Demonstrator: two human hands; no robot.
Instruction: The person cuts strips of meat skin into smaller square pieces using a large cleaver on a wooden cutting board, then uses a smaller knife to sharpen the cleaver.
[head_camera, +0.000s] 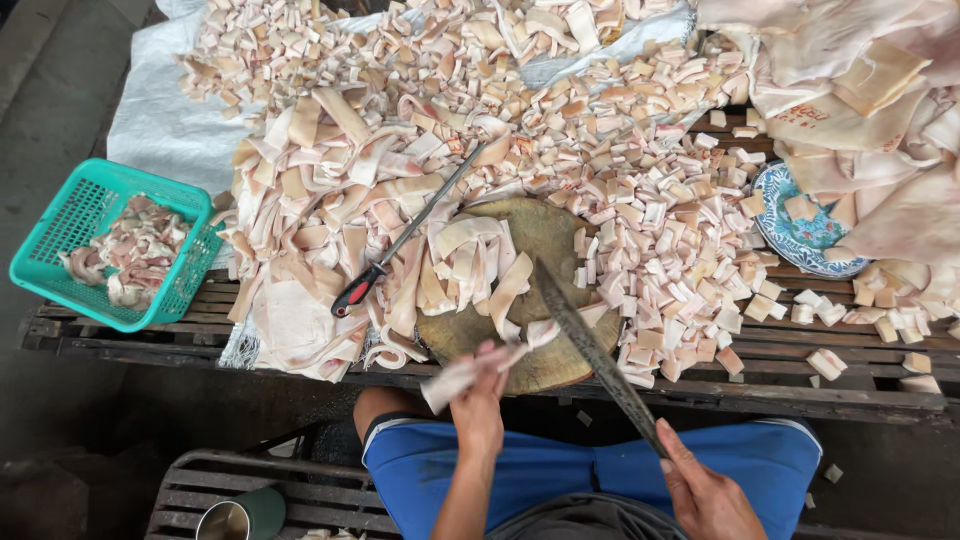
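Now the left hand (478, 400) is gripping a pork-skin strip (480, 365) at the chopping block's (545, 235) near edge; the right hand (705, 490) is holding the cleaver (590, 345), angling its blade blockward.

One green basket (70, 262), one round chopping block (545, 235), two blades, one patterned plate (800, 232), one metal cup (240, 517), countless pale cut pieces (660, 240)

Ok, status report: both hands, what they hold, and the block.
Left hand gripping a pale strip of pork skin. Right hand on the long cleaver, blade over the round wooden chopping block. More strips piled on the block; sharpening steel beside them.
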